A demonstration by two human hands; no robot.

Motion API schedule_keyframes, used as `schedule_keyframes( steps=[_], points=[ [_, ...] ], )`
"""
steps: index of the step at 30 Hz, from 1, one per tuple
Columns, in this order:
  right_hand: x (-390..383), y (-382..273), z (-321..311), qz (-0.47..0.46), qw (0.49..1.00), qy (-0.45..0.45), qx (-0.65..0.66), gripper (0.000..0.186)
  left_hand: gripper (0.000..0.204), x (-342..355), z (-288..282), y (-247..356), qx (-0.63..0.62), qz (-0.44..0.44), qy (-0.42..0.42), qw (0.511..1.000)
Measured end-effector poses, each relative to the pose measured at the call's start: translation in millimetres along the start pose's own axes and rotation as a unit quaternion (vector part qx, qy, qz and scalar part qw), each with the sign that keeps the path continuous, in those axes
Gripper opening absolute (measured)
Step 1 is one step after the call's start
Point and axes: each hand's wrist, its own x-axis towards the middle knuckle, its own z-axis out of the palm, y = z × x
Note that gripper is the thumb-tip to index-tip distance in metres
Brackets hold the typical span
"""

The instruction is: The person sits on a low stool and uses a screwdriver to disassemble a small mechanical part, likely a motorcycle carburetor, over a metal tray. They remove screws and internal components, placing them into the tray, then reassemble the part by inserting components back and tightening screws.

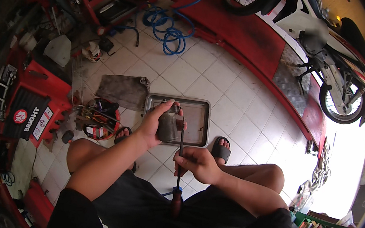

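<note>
Here's the left grip (150, 127) wrapped around the metal part (168, 129) over the tray (208, 128), ahead and left of the right grip (199, 164), which pinches the screwdriver (182, 139) mid-length, long axis pointing forward, tip right beside the part's right side.

From the head, a fisheye looks down, close over left hand (150, 126) and right hand (199, 164), onto the tiled floor (230, 92).

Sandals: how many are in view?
2: the right sandal near the tray's lower right corner, the left sandal left of it, partly hidden by the left forearm.
</note>
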Motion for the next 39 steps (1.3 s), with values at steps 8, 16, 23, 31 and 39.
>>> schedule_keyframes(
  steps=[8,16,23,31,39],
  points=[
    [71,71,-104,0.116,0.975,0.18,-0.061,0.022,0.033,26,-15,26,-0.064,0.055,0.095,0.992],
    [131,258,-193,0.323,0.878,0.347,-0.069,0.017,0.033,18,1,40,-0.083,0.065,0.087,0.991],
    [151,352,-247,0.287,0.793,0.196,-0.5,0.027,0.032,5,-7,43,-0.062,0.05,0.086,0.993],
    [149,346,-242,0.35,0.811,0.367,-0.291,0.028,0.032,3,-3,54,-0.066,0.056,0.086,0.993],
    [135,295,-189,0.271,0.83,0.38,-0.304,0.044,0.032,0,-10,49,-0.046,0.057,0.071,0.995]
  ],
)
